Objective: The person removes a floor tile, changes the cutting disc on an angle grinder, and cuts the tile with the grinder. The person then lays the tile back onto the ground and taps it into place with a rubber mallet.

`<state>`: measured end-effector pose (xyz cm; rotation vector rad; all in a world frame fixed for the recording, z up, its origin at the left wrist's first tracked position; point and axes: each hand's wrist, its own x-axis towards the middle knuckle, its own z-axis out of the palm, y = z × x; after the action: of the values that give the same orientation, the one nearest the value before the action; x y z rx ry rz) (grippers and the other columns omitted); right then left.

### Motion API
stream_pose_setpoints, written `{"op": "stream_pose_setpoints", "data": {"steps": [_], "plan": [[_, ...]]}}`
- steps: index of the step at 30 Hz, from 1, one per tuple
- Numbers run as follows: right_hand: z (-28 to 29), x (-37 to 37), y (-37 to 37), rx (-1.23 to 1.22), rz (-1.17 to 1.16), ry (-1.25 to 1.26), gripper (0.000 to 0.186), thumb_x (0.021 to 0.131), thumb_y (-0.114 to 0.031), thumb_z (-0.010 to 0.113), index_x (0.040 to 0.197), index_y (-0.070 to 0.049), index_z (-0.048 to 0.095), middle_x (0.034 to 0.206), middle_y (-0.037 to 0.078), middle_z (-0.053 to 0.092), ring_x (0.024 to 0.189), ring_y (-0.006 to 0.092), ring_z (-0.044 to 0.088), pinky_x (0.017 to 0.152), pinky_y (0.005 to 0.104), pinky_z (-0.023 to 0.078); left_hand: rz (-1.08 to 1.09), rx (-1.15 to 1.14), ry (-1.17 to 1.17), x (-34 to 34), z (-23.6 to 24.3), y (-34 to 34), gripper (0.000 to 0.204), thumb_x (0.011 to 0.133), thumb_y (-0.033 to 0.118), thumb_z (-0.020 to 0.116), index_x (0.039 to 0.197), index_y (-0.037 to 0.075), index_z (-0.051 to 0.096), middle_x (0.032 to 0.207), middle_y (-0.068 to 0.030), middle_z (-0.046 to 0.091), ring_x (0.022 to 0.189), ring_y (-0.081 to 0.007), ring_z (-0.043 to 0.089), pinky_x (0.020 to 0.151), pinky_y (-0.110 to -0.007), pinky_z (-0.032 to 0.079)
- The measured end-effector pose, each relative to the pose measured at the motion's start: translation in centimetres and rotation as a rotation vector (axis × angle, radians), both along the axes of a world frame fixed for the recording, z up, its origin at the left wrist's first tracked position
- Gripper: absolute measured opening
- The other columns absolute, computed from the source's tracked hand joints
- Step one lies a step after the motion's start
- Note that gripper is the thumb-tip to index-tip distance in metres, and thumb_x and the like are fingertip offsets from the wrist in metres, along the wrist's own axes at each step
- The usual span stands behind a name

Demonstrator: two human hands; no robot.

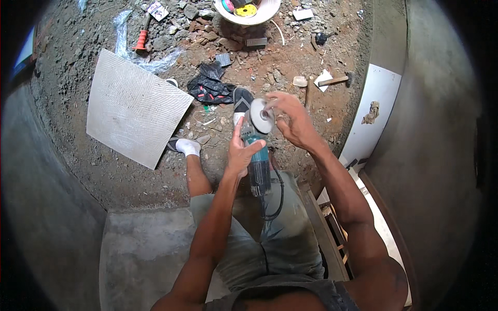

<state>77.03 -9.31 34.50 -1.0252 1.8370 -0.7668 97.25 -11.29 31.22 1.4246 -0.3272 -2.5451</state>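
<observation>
My left hand [241, 153] grips a teal and black angle grinder [259, 171] by its body, with the thumb across the top. Its pale round disc [258, 120] faces up and to the right, and a black cord loops from the back end over my lap. My right hand [293, 119] is at the disc, fingers curled in at its centre; they are slightly blurred, and what they pinch there is too small to make out.
A large pale tile [135, 109] leans at the left. Rubble ground holds black plastic [210, 80], a red-handled tool [141, 40], a hammer [334, 80] and a white basin [248, 18] containing discs. A white panel [371, 111] stands at the right; grey walls flank me.
</observation>
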Motion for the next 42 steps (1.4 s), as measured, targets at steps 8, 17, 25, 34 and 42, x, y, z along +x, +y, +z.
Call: {"op": "stream_pose_setpoints", "data": {"steps": [8, 17, 25, 34, 42], "plan": [[-0.2, 0.7, -3.0, -0.027, 0.046, 0.105, 0.035, 0.089, -0.032, 0.072, 0.092, 0.002, 0.068, 0.079, 0.020, 0.067, 0.075, 0.0365, 0.067, 0.069, 0.0451, 0.051, -0.017, -0.040, -0.009, 0.2, -0.1, -1.8, 0.111, 0.072, 0.005, 0.086, 0.157, 0.000, 0.016, 0.141, -0.0139, 0.047, 0.122, -0.0215, 0.054, 0.100, -0.035, 0.047], [-0.6, 0.9, -2.4, 0.303, 0.033, 0.042, 0.033, 0.089, -0.030, 0.071, 0.096, 0.003, 0.069, 0.069, 0.019, 0.064, 0.069, 0.0356, 0.067, 0.065, 0.0424, 0.051, 0.015, -0.162, -0.035, -0.1, 0.2, -2.3, 0.098, 0.071, 0.004, 0.085, 0.151, 0.002, 0.029, 0.136, -0.0129, 0.052, 0.122, -0.0194, 0.054, 0.104, -0.036, 0.045], [-0.8, -0.6, -2.4, 0.054, 0.022, -0.142, 0.039, 0.089, -0.029, 0.071, 0.110, 0.003, 0.064, 0.104, 0.021, 0.068, 0.090, 0.0309, 0.069, 0.080, 0.0393, 0.055, 0.087, -0.167, -0.038, 0.1, 0.0, -3.0, 0.085, 0.073, 0.000, 0.083, 0.146, -0.003, 0.039, 0.134, -0.0121, 0.054, 0.120, -0.0190, 0.056, 0.101, -0.034, 0.048], [0.4, 0.0, -3.9, 0.230, 0.077, -0.127, 0.088, 0.077, -0.040, 0.082, 0.144, 0.002, 0.044, 0.141, 0.028, 0.052, 0.133, 0.0388, 0.050, 0.113, 0.0421, 0.037, 0.049, -0.153, -0.009, -0.6, 0.6, -4.2, 0.083, 0.074, -0.003, 0.080, 0.147, -0.002, 0.039, 0.132, -0.0121, 0.055, 0.113, -0.0192, 0.061, 0.096, -0.034, 0.053], [1.3, -0.3, -3.7, 0.412, -0.066, -0.084, 0.035, 0.088, -0.028, 0.073, 0.104, 0.002, 0.070, 0.086, 0.015, 0.071, 0.079, 0.0231, 0.069, 0.072, 0.0368, 0.053, 0.072, -0.123, -0.008, -0.5, 1.3, -4.6, 0.084, 0.074, -0.002, 0.080, 0.147, -0.004, 0.038, 0.134, -0.0127, 0.055, 0.118, -0.0196, 0.059, 0.099, -0.035, 0.050]]}}
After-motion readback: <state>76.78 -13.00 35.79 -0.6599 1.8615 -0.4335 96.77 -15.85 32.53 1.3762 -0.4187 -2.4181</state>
